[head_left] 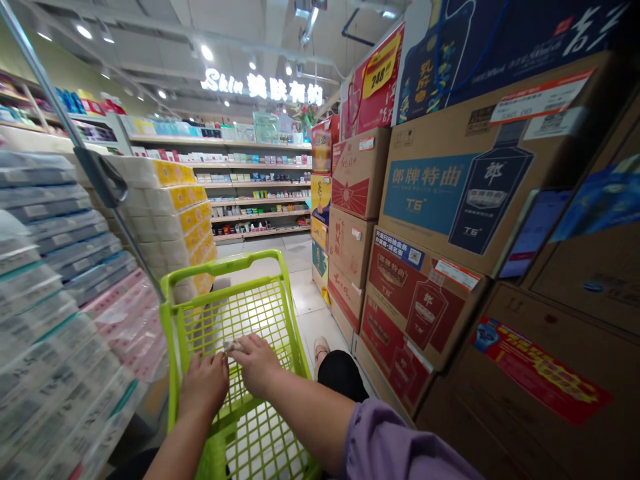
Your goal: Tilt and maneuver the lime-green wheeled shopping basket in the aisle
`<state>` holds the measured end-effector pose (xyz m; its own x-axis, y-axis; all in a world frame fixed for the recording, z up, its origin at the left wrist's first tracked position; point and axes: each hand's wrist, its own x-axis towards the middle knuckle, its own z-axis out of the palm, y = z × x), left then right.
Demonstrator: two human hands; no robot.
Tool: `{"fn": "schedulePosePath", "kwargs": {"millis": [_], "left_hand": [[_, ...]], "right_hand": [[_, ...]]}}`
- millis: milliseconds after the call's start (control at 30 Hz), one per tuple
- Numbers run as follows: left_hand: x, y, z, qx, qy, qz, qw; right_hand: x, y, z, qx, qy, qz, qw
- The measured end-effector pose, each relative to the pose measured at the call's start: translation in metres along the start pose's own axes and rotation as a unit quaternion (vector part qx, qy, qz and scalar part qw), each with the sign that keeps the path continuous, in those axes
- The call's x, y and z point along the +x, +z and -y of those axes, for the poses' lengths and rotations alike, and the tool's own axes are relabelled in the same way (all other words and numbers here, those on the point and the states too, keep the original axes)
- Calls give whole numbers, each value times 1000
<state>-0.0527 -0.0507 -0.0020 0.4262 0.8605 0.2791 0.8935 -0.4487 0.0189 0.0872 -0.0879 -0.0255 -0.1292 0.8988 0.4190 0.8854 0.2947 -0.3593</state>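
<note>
My left hand is over the green plastic rolling basket, its fingers curled and closed. Beside it my right hand is closed too, and the fingertips of both hands nearly meet. Between them shows a small whitish thing, too small to name. The right fingers pinch it; what the left fingers hold is hidden. Grid walls and a grid floor make up the basket, and no goods show in it. A metal pull rod with a grey grip rises from its left corner.
Stacked cartons form a wall close on the right. To the left stand piles of wrapped paper packs and blue-grey packs. A tiled aisle leads to shelves of small goods. My foot is right of the basket.
</note>
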Motion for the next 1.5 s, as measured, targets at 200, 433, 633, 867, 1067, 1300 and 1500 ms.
{"fn": "schedulePosePath", "kwargs": {"millis": [200, 433, 633, 867, 1067, 1300, 1500], "left_hand": [[0, -3, 2, 26, 13, 6, 1000], [1, 8, 6, 41, 3, -11, 999], [-8, 9, -5, 46, -38, -39, 997], [-11, 8, -6, 11, -65, -33, 997], [-9, 13, -3, 3, -75, -51, 996], [-11, 16, -2, 7, -65, -52, 997], [-13, 13, -2, 4, -67, -43, 997]], "right_hand": [[5, 2, -10, -10, 127, -52, 990], [4, 8, -6, -30, -35, 16, 999], [0, -4, -1, -33, 96, -7, 995], [-1, -2, -2, -41, 109, -15, 993], [0, 5, -6, 10, -4, -29, 1000], [1, 5, -7, -40, 134, -54, 989], [-3, 9, 0, -3, -23, -20, 1000]]}}
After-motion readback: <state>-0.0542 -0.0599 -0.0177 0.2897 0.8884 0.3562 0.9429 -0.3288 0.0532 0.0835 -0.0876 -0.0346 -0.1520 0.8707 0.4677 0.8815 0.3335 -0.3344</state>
